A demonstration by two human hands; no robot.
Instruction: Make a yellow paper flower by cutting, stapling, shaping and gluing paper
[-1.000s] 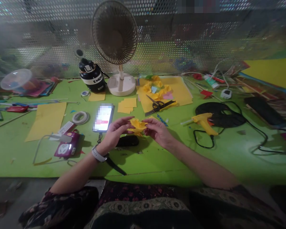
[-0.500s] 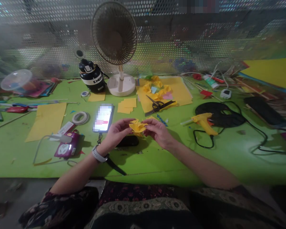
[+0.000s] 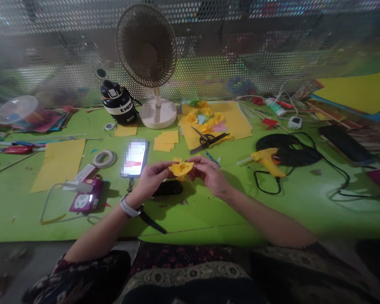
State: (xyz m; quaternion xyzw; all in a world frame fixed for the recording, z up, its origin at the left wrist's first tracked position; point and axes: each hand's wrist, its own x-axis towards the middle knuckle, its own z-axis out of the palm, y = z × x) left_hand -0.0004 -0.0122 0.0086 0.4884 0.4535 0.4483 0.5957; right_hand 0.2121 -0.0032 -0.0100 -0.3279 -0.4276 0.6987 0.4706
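Between my two hands a yellow paper flower (image 3: 181, 169) is held above the green table. My left hand (image 3: 154, 177) pinches its left side between thumb and fingers. On the opposite side, my right hand (image 3: 210, 175) is closed on the flower's edge. Under the flower lies a dark oblong case (image 3: 169, 188), partly covered by my left hand. A phone with a lit screen (image 3: 134, 158) rests left of my hands. Beyond them are small yellow paper squares (image 3: 166, 140) and black scissors (image 3: 208, 139) lying on a larger yellow sheet.
A yellow glue gun (image 3: 269, 161) lies on the right by a black flat pad (image 3: 288, 150). At the back stand a fan (image 3: 158, 113) and a black bottle (image 3: 119, 103). A tape roll (image 3: 104, 159) and purple power box (image 3: 87, 196) sit left. Several yellow paper flowers (image 3: 204, 118) lie behind.
The yellow paper flower has been turned and tilted in my fingers, showing a different side. Both hands keep hold of it. The whole view has shifted slightly.
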